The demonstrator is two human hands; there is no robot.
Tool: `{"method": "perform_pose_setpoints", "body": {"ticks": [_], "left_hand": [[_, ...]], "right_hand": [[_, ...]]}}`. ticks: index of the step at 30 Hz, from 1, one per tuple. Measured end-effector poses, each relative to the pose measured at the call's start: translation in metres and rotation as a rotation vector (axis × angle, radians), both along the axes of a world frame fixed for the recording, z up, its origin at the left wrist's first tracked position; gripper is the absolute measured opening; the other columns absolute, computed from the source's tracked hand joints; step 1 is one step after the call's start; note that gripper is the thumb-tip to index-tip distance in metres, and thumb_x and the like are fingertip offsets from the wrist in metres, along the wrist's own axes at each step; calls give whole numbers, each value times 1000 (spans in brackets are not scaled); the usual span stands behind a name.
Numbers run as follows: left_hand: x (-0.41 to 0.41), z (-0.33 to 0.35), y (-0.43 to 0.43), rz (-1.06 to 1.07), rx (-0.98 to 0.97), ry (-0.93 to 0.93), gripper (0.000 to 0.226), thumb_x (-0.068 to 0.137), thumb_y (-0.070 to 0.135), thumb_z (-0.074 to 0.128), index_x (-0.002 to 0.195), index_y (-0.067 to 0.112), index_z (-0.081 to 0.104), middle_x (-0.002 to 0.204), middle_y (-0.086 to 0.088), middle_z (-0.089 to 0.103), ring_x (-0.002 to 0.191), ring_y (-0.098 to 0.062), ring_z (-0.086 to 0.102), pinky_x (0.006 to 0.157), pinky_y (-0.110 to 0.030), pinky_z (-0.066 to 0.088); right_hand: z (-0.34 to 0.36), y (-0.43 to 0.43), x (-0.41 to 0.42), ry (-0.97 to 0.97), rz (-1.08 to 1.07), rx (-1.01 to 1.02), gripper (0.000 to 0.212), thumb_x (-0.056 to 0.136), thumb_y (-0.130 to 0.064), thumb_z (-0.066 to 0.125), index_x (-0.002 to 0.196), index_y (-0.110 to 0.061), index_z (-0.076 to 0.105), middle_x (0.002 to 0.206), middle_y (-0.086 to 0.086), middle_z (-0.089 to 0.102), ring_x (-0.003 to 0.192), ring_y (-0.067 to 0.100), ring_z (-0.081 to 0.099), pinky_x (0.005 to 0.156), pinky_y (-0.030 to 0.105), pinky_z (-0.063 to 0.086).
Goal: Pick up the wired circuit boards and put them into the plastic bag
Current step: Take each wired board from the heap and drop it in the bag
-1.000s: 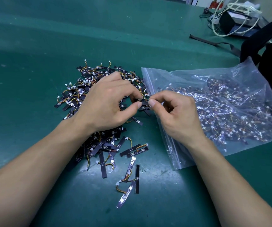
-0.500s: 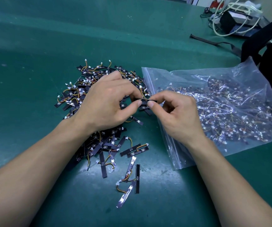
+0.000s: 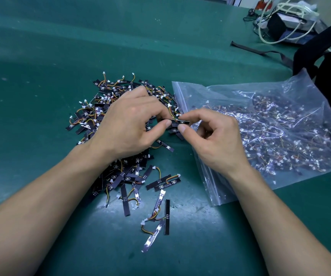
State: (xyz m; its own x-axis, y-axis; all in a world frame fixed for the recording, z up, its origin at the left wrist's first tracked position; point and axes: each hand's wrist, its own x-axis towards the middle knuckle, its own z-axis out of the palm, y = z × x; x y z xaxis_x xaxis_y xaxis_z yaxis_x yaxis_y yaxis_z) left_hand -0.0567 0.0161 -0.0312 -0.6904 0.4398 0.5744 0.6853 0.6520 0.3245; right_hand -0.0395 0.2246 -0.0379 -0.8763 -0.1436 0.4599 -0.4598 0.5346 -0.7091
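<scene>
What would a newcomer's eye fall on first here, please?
First, the left hand and right hand meeting mid-frame, both pinching one small board. Under and left of them, a heap of wired boards sprawls on the green table. To the right lies a clear bag holding many more.

Green worktable (image 3: 80, 46), bright glare patch

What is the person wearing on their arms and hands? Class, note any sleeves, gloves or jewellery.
Nothing is worn. The left hand and right hand are bare: no gloves, rings or watch. The left forearm and right forearm show no sleeve up to the picture's edge.
</scene>
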Motion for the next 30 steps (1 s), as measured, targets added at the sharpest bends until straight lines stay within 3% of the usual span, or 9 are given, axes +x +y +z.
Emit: {"method": "perform_pose_setpoints", "body": {"ticks": [7,21,30], "left_hand": [[0,0,0,-3,13,-4,11,92,25,68,90,15,73,81,7,68,79,-19,44,73,-38,44],[0,0,0,-1,4,-2,13,93,24,67,87,14,72,79,6,67,79,-18,43,72,-39,45],[0,0,-1,-12,7,-2,12,93,26,68,92,17,75,82,8,69,79,-19,45,73,-40,45]], "right_hand": [[-2,1,-2,18,18,18,6,88,-16,74,85,-19,77,63,-27,57,48,7,43,53,11,32],[-1,1,-1,-23,11,-15,9,84,-23,75,93,-23,77,67,-24,62,48,8,48,53,11,34],[-3,3,-2,-8,19,9,8,88,-14,75,85,-21,76,68,-22,61,48,7,44,52,12,32]]}}
